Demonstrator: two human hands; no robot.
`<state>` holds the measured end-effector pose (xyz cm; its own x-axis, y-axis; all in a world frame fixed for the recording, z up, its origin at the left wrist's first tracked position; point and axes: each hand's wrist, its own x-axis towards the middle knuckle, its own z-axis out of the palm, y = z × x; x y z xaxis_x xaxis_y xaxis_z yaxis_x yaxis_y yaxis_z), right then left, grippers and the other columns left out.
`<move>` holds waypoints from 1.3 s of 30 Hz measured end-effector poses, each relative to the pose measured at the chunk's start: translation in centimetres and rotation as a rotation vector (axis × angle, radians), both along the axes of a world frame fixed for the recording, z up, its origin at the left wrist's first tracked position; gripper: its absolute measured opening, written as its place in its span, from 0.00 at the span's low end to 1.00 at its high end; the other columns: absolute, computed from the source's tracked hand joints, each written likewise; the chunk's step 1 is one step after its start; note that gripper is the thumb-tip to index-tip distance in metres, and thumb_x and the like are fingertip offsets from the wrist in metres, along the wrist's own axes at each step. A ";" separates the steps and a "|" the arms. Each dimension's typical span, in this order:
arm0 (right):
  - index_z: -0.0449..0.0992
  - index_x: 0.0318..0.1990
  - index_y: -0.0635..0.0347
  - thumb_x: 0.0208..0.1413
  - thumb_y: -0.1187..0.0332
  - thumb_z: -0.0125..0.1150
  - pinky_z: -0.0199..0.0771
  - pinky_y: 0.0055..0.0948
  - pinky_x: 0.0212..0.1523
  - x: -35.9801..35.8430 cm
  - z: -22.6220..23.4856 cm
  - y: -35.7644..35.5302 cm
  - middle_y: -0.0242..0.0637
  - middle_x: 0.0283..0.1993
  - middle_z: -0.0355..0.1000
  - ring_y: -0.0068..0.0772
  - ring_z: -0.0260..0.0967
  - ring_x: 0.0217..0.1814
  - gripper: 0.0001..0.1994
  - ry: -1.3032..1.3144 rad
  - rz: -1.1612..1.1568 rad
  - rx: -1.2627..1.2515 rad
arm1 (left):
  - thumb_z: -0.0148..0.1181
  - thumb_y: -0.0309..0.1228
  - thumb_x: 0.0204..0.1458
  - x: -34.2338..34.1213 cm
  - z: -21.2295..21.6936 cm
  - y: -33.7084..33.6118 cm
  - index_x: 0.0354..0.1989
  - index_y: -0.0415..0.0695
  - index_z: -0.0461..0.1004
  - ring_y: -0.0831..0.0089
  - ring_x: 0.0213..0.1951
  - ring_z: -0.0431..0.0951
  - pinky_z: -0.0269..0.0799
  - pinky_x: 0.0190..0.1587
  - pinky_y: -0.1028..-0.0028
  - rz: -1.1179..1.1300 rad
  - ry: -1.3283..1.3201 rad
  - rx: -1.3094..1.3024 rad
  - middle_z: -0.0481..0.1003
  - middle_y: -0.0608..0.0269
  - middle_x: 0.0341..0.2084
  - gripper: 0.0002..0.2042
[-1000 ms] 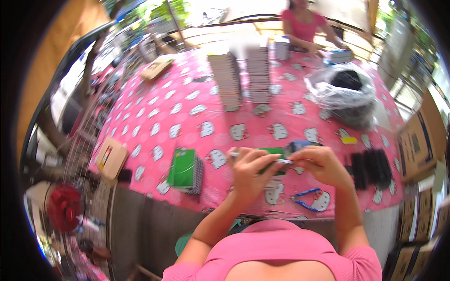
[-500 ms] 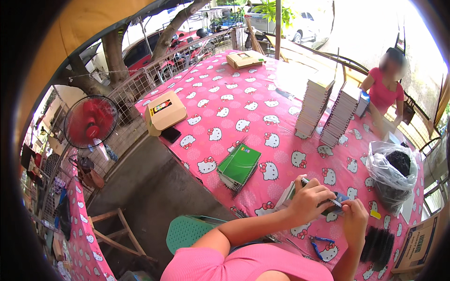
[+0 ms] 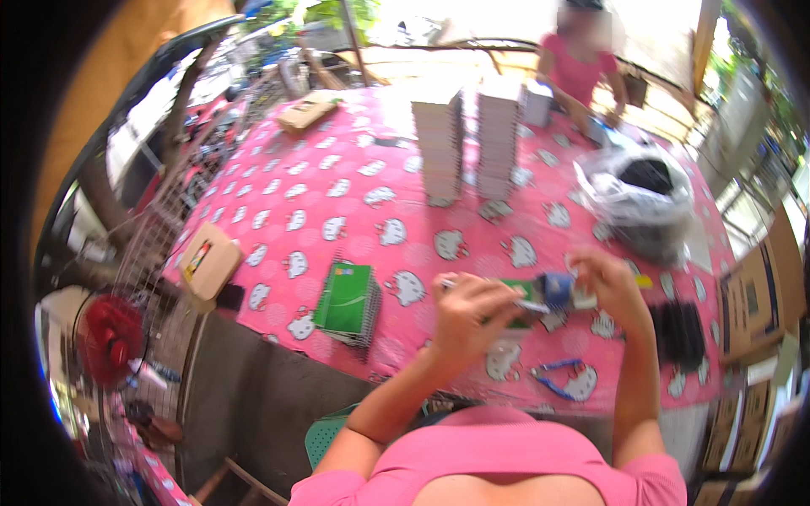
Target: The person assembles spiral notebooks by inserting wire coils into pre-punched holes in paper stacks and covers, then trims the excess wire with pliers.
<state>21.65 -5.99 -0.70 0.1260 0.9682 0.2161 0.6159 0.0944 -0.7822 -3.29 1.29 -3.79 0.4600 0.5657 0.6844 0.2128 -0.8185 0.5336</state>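
Observation:
My left hand [image 3: 477, 314] is closed on the edge of a notebook [image 3: 513, 291] with a green cover, and a thin pale or metallic strip shows at its fingers. A blue printed part [image 3: 555, 289] lies at the notebook's right end. Lifted just right of it, my right hand [image 3: 609, 285] has bent fingers set apart, with nothing visible in them; motion blurs it a little. Below the notebook lie blue-handled pliers [image 3: 557, 379]. A small stack of green spiral notebooks [image 3: 346, 299] sits to the left.
Two tall notebook stacks [image 3: 439, 152] stand mid-table. A plastic bag [image 3: 645, 198] with black contents is at right, above black binding coils [image 3: 677, 333]. Cardboard boxes [image 3: 747, 287] edge the right side. Across the table sits a person in pink [image 3: 578, 72]. A red fan [image 3: 110, 337] stands left.
My view has swung to the right. My right hand has come off the notebook and lifted away from it, while my left hand keeps its hold.

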 end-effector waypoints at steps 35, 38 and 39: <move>0.73 0.39 0.59 0.40 0.75 0.69 0.71 0.31 0.42 3.5 -2.7 0.9 0.30 0.33 0.75 0.28 0.72 0.37 0.16 0.084 0.085 0.188 | 0.75 0.28 0.32 2.5 1.1 -0.1 0.33 0.43 0.78 0.67 0.37 0.72 0.71 0.38 0.70 0.010 -0.006 -0.104 0.77 0.65 0.26 0.17; 0.72 0.37 0.62 0.41 0.75 0.66 0.71 0.30 0.40 1.2 -2.2 2.5 0.30 0.31 0.73 0.31 0.72 0.34 0.14 0.096 0.103 0.109 | 0.76 0.28 0.31 1.6 1.0 0.6 0.37 0.43 0.76 0.64 0.39 0.74 0.72 0.41 0.68 0.019 -0.057 -0.130 0.76 0.63 0.31 0.21; 0.72 0.37 0.62 0.42 0.73 0.67 0.72 0.29 0.40 1.7 -2.1 2.6 0.31 0.29 0.73 0.31 0.72 0.33 0.13 0.375 0.221 0.171 | 0.76 0.27 0.31 1.6 0.9 0.7 0.38 0.42 0.76 0.65 0.40 0.75 0.72 0.42 0.68 0.043 -0.082 -0.119 0.76 0.63 0.32 0.21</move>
